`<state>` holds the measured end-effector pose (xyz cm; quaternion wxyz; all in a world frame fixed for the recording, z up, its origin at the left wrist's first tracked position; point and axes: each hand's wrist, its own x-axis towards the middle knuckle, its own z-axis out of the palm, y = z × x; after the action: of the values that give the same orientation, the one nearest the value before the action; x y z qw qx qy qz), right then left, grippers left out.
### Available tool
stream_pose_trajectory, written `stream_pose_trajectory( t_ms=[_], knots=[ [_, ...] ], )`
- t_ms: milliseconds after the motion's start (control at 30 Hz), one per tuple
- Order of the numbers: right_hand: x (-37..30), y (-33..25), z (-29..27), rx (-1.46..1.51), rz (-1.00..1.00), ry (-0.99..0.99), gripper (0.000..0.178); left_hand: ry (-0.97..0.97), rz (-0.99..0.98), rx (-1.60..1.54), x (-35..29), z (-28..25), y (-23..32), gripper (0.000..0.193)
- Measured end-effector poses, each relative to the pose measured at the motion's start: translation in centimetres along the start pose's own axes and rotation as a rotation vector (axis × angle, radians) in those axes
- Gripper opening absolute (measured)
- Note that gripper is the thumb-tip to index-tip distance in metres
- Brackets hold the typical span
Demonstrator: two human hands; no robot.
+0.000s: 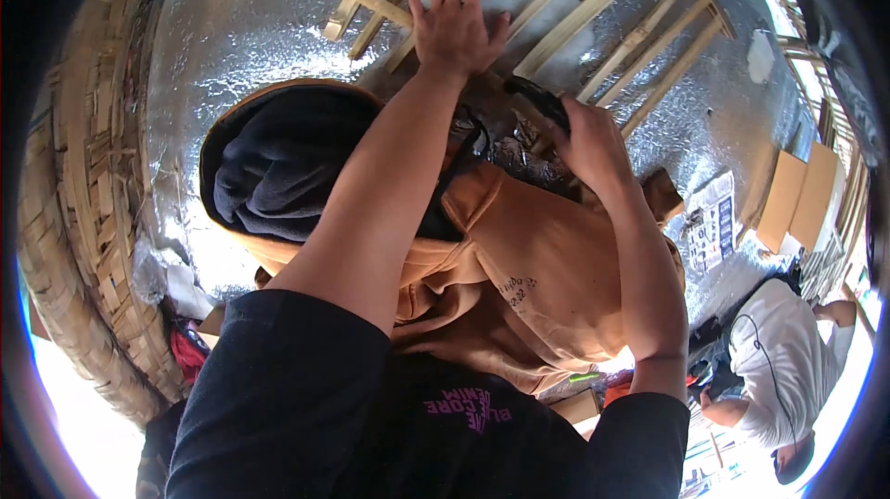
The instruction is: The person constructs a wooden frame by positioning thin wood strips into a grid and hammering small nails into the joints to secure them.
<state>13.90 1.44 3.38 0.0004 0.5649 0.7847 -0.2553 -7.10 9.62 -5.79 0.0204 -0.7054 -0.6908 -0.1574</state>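
My left hand (456, 26) lies with its fingers spread on a frame of pale bamboo slats (567, 28) at the top of the view. Closed around a black-handled tool (538, 102), my right hand (593, 142) is just below the slats; the tool's working end cannot be made out. Under my forearms is a brown hooded jacket (556, 267). Its hood (297, 151), lined in black, opens toward the left. A dark strap (471, 142) shows between my arms.
Silver foil sheeting (269, 31) spreads behind the slats. Woven bamboo (93, 221) stands along the left. To the right are a printed paper sheet (712, 221), brown cardboard (799, 198) and another person in a white shirt (783, 360).
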Motion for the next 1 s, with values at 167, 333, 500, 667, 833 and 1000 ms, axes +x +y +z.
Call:
stream_pose_trajectory(
  t_ms=[167, 333, 500, 667, 833, 1000],
  knots=[
    [-0.3, -2.5, -3.3, 0.429, 0.097, 0.163, 0.023, -0.135, -0.031, 0.041, 0.3, -2.0, -0.4, 0.079],
    [0.2, -0.2, -1.5, 0.331, 0.127, -0.029, 0.03, -0.143, -0.027, 0.045, 0.4, -0.9, -0.1, 0.084],
    [0.2, -0.3, -2.2, 0.313, 0.018, -0.073, 0.035, -0.156, -0.021, 0.087, -0.1, -2.0, -0.2, 0.086],
    [1.0, 1.1, -0.7, 0.125, 0.142, -0.271, 0.038, 0.002, 0.012, 0.015, 0.1, -1.0, 0.0, 0.084],
    [0.5, 1.7, -1.3, 0.298, -0.109, -0.197, 0.042, 0.043, 0.033, 0.018, -0.2, -1.5, -0.1, 0.082],
    [1.1, -0.2, -1.0, 0.128, 0.179, -0.32, 0.04, 0.083, 0.042, 0.009, 0.0, -1.3, -0.1, 0.081]
  ],
)
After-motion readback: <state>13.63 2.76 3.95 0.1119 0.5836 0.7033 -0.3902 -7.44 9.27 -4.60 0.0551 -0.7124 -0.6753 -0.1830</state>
